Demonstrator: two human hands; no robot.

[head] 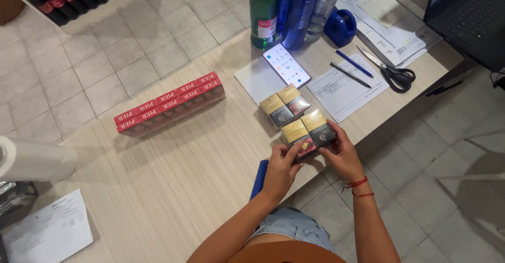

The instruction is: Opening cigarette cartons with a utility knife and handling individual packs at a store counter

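Two stacks of small gold-and-dark packs lie near the counter's front edge. My left hand (280, 169) and my right hand (343, 155) clasp the nearer stack (308, 133) from both sides, fingers on its near face. The farther stack (284, 105) sits just beyond it, untouched. A red thread bracelet circles my right wrist.
A long row of red packs (169, 104) lies to the left on the wooden counter (173, 179). A lit phone (286, 65), green and blue bottles (263, 11), pens, scissors (392, 72), papers and a laptop (468, 16) crowd the far side. A blue flat object (259, 178) lies beside my left wrist.
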